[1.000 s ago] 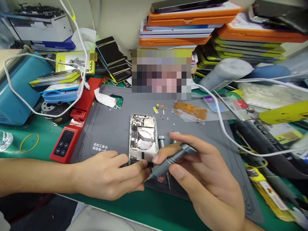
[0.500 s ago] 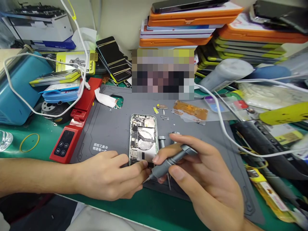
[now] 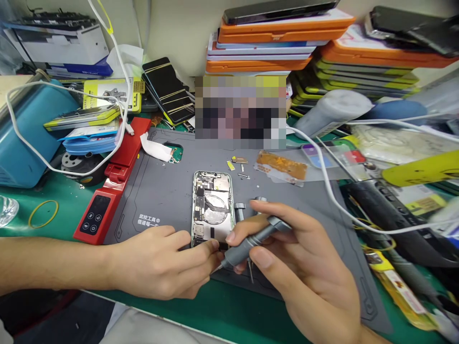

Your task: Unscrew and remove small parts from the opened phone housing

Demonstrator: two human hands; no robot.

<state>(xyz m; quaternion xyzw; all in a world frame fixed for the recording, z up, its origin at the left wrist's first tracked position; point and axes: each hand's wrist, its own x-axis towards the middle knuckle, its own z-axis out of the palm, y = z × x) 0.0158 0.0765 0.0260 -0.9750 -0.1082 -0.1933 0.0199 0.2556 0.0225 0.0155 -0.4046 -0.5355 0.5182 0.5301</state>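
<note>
An opened smartphone (image 3: 217, 227) lies on the grey work mat, its circuit board and round inner part exposed. My left hand (image 3: 168, 262) is closed about its lower end, and the fingers hide that edge. In my right hand (image 3: 315, 272) is a grey screwdriver (image 3: 247, 247), gripped between thumb and fingers and tilted down to the left. Its tip is at the phone's bottom end, beside my left fingertips. Two more screwdriver caps, one of them a grey cap (image 3: 239, 206), show just right of the phone, partly behind my right hand.
Small loose parts (image 3: 243, 176) and an orange film piece (image 3: 281, 165) lie on the mat (image 3: 154, 177) beyond the phone. A red device (image 3: 96, 215) borders it on the left. A white cable (image 3: 330, 186) crosses the right side. Stacked orange cases (image 3: 265, 36) stand at the back.
The view has shifted very slightly. Both hands, the screwdriver and the phone keep nearly the same positions relative to one another.
</note>
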